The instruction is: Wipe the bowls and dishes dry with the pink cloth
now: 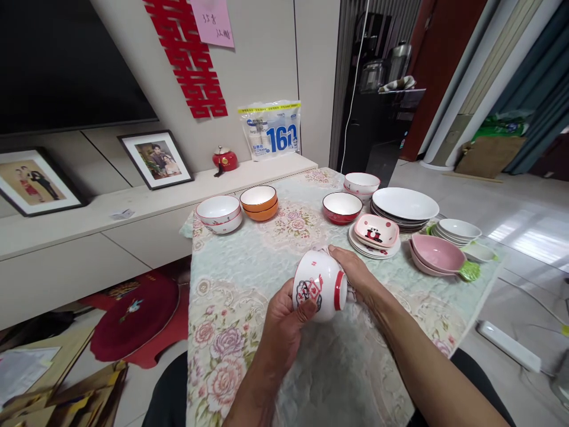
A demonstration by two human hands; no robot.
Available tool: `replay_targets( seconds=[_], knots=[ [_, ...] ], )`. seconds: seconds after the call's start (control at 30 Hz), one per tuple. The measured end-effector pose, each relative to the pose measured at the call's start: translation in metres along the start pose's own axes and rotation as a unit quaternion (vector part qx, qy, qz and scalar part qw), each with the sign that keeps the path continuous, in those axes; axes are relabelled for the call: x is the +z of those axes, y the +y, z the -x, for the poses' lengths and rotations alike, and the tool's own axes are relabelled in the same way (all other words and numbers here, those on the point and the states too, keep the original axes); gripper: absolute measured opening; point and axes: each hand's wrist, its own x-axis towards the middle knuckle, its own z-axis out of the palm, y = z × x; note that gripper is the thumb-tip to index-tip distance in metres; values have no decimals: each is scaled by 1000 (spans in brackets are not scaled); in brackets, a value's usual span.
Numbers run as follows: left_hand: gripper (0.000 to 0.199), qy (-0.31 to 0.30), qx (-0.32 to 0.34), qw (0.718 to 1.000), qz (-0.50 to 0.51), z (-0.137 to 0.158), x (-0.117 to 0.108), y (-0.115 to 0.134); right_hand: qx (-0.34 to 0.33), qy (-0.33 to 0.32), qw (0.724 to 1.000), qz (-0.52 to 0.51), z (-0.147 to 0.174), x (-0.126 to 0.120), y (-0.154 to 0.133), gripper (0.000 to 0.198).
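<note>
A white bowl with red and black printed figures and a red foot ring is held tilted on its side above the table's near half. My left hand grips it from the left, thumb across the printed wall. On the far right side of the bowl is my right hand, its fingers mostly hidden behind it. Bits of a pale cloth show under that hand, against the bowl. The bowl's mouth faces away to the left, so its inside cannot be seen.
A floral cloth covers the table. Two white bowls and orange bowls stand far left. At right are a red bowl, square dishes, large plates, small dishes and pink dishes.
</note>
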Motion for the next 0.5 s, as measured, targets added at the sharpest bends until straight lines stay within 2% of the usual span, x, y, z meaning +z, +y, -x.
replay_targets(
  seconds=[0.07,0.17,0.2,0.27,0.33,0.4,0.43,0.5],
  knots=[
    [41,5,-6,1000,5,1,1,3,-26,-18,999,30,3,0,-3,37],
    [38,-6,-8,1000,-2,1,-1,2,-148,-65,977,139,12,0,-21,35],
    [36,-13,-7,1000,-6,1,-2,1,-199,-81,958,189,16,2,-29,34],
    [31,-25,-4,1000,-13,0,-5,-2,-292,-112,903,293,27,8,-42,34],
    [28,-26,7,999,-22,-1,-7,-4,-365,-147,841,371,38,17,-52,35],
    [26,-18,16,999,-41,-2,-8,-4,-414,-178,793,409,46,23,-57,35],
    [25,-14,17,999,-50,-2,-9,-4,-427,-189,782,413,47,24,-58,34],
    [25,-21,6,998,-62,-1,-9,-3,-425,-200,788,400,44,20,-58,34]
  ],
)
